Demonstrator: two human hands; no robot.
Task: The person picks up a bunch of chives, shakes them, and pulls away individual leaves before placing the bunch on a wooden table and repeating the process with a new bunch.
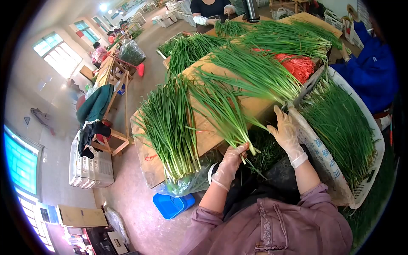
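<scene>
My left hand (231, 165), in a thin clear glove, is closed round the pale stem ends of a small bunch of garlic chives (225, 112). The leaves of that bunch fan out across the wooden table (204, 142). My right hand (284, 131), gloved too, has its fingers apart, with fingertips beside a single chive stalk (256, 122) that sticks out from the bunch. To the left lies a thick pile of chives (168, 127), stem ends toward me. Beyond my hands a further pile (255, 70) lies with its stems near the crate.
At my right stands a white plastic crate (378, 144) of chives, a printed sack over its near side. Red ties (295, 66) lie among the piles. A blue bin (170, 206) is on the floor. One person (210, 12) stands across the table; another in a blue sleeve (365, 68) is at right.
</scene>
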